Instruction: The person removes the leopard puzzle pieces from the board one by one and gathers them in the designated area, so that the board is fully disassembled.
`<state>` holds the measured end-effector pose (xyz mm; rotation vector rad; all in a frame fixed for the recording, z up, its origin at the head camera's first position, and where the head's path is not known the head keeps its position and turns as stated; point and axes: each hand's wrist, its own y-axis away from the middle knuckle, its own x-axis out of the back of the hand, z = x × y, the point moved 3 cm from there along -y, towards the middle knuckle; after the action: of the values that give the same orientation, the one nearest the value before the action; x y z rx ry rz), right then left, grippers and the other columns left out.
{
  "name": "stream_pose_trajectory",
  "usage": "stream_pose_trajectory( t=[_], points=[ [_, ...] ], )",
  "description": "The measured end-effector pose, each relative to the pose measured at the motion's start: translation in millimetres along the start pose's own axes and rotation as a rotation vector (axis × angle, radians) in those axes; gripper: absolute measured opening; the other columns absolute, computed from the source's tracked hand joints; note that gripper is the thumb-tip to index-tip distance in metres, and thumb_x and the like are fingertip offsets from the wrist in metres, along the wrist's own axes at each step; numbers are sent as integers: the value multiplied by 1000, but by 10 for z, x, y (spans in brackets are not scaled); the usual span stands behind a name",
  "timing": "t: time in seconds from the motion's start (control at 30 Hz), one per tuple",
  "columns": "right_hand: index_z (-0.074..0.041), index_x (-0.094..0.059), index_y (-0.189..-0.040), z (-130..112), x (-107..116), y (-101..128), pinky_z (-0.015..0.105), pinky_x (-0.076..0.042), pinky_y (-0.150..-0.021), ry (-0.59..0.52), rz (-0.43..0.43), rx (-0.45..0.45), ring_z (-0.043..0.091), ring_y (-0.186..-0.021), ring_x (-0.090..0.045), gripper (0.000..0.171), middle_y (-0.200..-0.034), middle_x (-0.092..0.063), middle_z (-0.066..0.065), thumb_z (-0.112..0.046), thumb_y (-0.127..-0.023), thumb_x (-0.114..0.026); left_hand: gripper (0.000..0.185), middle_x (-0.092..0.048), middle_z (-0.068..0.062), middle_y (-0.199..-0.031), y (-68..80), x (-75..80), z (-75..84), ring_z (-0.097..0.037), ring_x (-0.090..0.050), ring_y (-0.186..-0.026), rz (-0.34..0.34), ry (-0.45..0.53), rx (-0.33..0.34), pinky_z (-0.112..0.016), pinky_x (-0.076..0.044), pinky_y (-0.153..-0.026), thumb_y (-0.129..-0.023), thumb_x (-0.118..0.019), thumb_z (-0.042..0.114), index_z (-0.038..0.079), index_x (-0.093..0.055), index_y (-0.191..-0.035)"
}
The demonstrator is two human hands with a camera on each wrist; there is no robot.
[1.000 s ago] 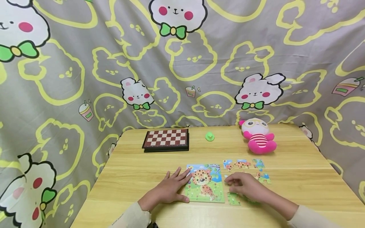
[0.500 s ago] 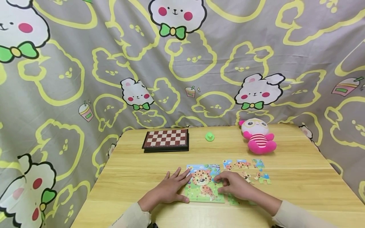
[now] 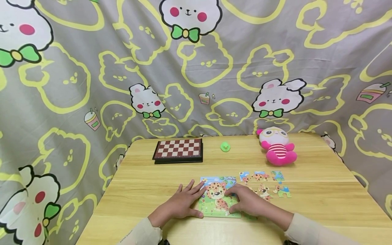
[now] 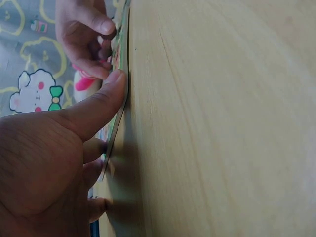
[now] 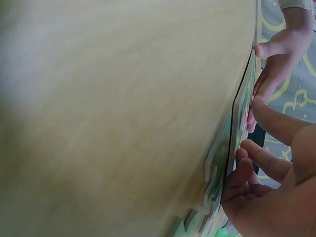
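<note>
A square jigsaw puzzle board (image 3: 215,212) with a spotted cub picture lies flat on the table. My left hand (image 3: 181,204) rests along its left edge with fingers spread, two fingertips on the picture and the thumb at the near left corner. In the left wrist view, the left thumb (image 4: 101,106) touches the board's rim. My right hand (image 3: 248,201) is over the board's right part. Its thumb (image 5: 276,118) and forefinger stand well apart at the picture surface, other fingers bent; I see nothing held between them. Several loose puzzle pieces (image 3: 259,176) lie right of the board, some hidden by the right hand.
A folded chessboard box (image 3: 178,149) stands at the back left of the wooden table (image 3: 128,194). A small green duck toy (image 3: 225,146) sits mid-back, and a pink plush panda (image 3: 277,147) is at the back right. A patterned curtain (image 3: 196,78) hangs behind the table.
My right hand has moved left from above the loose pieces onto the puzzle board's right part, its thumb and forefinger spreading wider. My left hand has stayed in place.
</note>
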<state>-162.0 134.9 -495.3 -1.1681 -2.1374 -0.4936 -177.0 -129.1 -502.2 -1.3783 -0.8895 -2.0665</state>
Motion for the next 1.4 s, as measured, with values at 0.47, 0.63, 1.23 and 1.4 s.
stream_pose_trajectory(
  t=[0.47,0.63,1.23,1.4],
  points=[
    [-14,-67,-110,-98,-20,-1,30,-50,-82,69,-32,0,13,-94,-54,43,-103,-54,-7,-20,-72,-86,92,-3,9,-164,4,8,8,-34,-4,-150,2,0,-5,-72,-15,-109,-84,-53,69,32,-12,-158],
    [-16,-68,-104,-119,-21,11,30,-49,-82,39,-38,5,13,-92,-51,35,-99,-50,-5,-16,-73,-85,92,-2,9,-164,0,10,4,-34,-4,-150,2,2,-4,-72,-15,-109,-84,-53,70,32,-12,-158],
    [-22,-67,-106,-95,-2,41,27,-47,-74,11,-15,28,12,-88,-53,32,-100,-58,-8,-19,-77,-82,93,-3,9,-165,2,3,-2,-34,-4,-150,10,-12,-6,-71,-16,-109,-84,-53,69,31,-12,-158],
    [-23,-67,-107,-86,5,45,24,-45,-62,-64,-45,28,7,-69,-51,31,-84,-59,-8,-14,-80,-80,93,-3,8,-165,8,5,6,-34,-5,-150,12,-18,-5,-72,-16,-109,-84,-54,69,30,-13,-158]
  ],
)
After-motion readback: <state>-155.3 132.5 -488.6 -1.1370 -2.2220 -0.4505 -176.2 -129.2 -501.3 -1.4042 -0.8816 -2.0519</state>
